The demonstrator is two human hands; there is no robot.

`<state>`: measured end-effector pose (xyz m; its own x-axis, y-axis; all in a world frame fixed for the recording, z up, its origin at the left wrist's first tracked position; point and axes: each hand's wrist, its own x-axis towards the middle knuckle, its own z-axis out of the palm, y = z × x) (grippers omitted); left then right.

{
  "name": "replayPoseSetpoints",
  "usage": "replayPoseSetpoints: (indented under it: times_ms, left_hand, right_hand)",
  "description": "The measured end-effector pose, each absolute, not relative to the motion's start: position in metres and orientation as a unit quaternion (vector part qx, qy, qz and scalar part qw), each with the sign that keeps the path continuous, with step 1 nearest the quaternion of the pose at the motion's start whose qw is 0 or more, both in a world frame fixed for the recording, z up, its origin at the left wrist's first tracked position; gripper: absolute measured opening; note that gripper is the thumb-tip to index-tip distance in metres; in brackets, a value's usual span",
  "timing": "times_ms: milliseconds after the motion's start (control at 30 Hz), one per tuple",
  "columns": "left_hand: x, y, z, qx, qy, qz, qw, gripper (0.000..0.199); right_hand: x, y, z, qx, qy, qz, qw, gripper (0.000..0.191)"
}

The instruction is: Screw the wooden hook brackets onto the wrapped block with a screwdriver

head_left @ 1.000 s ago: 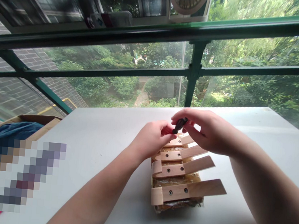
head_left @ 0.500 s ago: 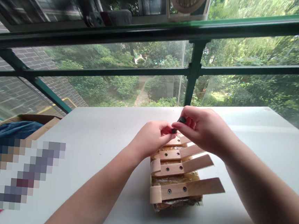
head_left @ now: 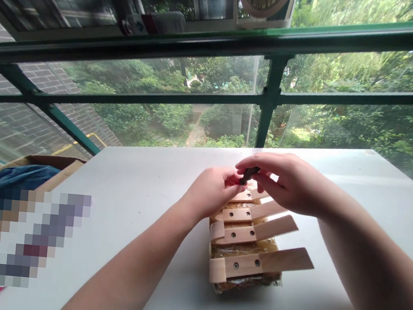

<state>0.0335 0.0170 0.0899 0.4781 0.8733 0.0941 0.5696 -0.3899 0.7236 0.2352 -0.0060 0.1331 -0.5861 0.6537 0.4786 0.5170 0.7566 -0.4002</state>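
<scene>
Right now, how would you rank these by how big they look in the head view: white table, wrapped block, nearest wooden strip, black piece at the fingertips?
1. White table
2. Wrapped block, though partly covered
3. Nearest wooden strip
4. Black piece, partly hidden

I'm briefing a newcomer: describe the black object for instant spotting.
On the white table lies a wrapped block bearing wooden pieces. Near its far end, between left hand and right hand, is the small black object, far darker than the pale wood.
</scene>
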Motion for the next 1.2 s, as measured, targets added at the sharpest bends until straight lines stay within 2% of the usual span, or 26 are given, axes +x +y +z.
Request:
replayPoseSetpoints:
  times_ms: [267,400,567,667,733,800,967,1100,1200]
  left_hand:
    - [0.033,0.017,0.09,0.801,0.454,0.231,0.315,0.027]
    - [0.032,0.018,0.091,0.806,0.461,0.218,0.299,0.03]
    - [0.032,0.018,0.091,0.814,0.449,0.217,0.297,0.033]
    - [0.032,0.018,0.09,0.811,0.446,0.226,0.303,0.03]
    - [0.032,0.018,0.09,0.806,0.453,0.229,0.305,0.029]
    - [0.032,0.018,0.089,0.803,0.457,0.226,0.308,0.029]
    - [0.032,0.018,0.088,0.803,0.446,0.228,0.322,0.03]
    - [0.032,0.018,0.088,0.803,0.447,0.227,0.321,0.032]
    - [0.031,0.018,0.088,0.807,0.448,0.225,0.312,0.033]
  right_hand:
    - [0.229,-0.004,0.124,-0.439,-0.835,0.065,0.325,0.011]
    - [0.223,-0.001,0.116,-0.472,-0.801,0.094,0.356,0.02]
    - [0.22,-0.003,0.117,-0.465,-0.818,0.051,0.334,0.02]
    - [0.225,-0.004,0.12,-0.435,-0.84,0.07,0.316,0.017]
    - [0.231,-0.004,0.123,-0.391,-0.861,0.107,0.307,0.032]
    - [0.236,-0.004,0.127,-0.363,-0.871,0.14,0.301,0.039]
    - [0.242,-0.006,0.135,-0.383,-0.864,0.145,0.295,0.029]
    - [0.237,-0.006,0.132,-0.427,-0.835,0.133,0.321,0.01]
    - [0.23,-0.004,0.125,-0.456,-0.801,0.13,0.366,0.013]
